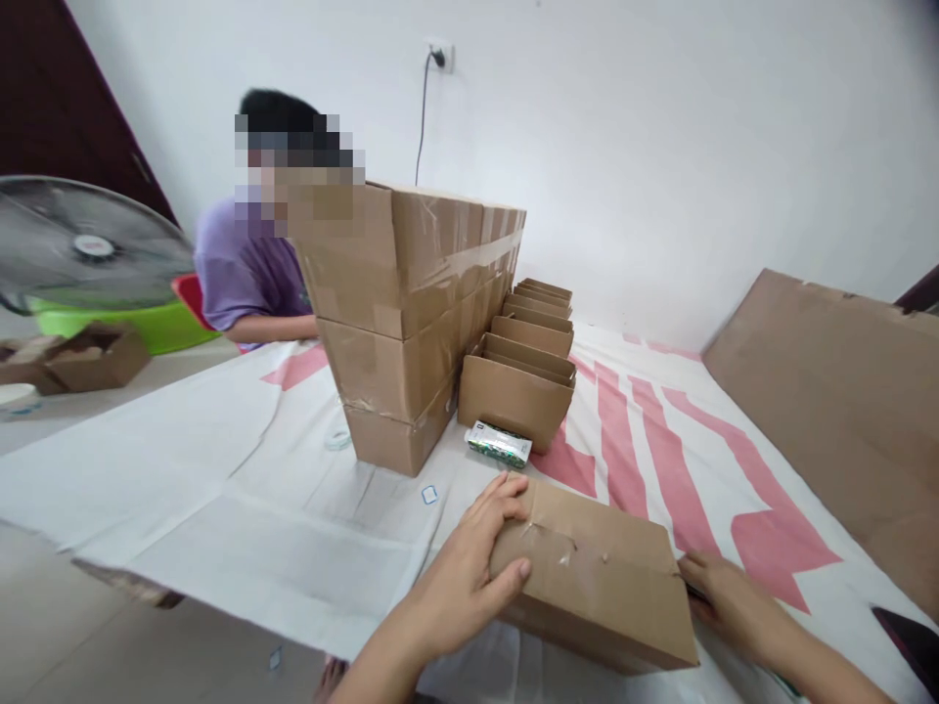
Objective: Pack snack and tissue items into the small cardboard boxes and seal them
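A closed cardboard box lies on the cloth-covered table in front of me, with clear tape on its top. My left hand grips its left end, the fingers over the far top edge and the thumb on the near side of the top. At the box's right end is my right hand, its fingers curled round something dark and thin, mostly hidden. Just beyond the box, a small shiny green-and-white packet leans by a row of open cardboard boxes.
Taped cardboard boxes form a tall stack in mid-table. Behind it sits a person in a purple shirt. A tape roll lies left of the stack. A large cardboard sheet leans at right; a fan stands far left.
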Motion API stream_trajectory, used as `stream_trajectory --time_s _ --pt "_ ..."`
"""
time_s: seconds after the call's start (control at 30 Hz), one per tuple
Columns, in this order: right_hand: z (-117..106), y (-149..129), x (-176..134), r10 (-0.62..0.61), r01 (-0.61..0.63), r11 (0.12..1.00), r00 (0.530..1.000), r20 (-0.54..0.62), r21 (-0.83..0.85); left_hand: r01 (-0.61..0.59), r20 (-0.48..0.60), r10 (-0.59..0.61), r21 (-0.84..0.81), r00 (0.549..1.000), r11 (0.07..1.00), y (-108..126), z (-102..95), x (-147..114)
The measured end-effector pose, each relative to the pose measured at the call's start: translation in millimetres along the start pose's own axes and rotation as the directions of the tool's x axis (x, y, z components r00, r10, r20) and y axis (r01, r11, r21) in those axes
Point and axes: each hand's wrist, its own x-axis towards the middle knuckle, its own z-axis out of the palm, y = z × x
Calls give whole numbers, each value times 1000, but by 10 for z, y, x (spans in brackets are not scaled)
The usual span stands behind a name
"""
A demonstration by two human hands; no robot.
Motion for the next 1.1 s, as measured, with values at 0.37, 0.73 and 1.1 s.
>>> stream_trajectory --time_s 0.37,0.73,1.1 --pt "-740 -1643 709 -406 417 889 909 -96 191 1 -5 -1 25 1000 1000 41 -7 27" --pt "-561 -1875 522 -676 698 715 681 -281 -29 -2 -22 3 54 1000 999 80 -27 19" --pt "-809 -1234 -222 -378 343 791 925 -36 507 -11 -25 12 61 1000 998 68 -36 9"
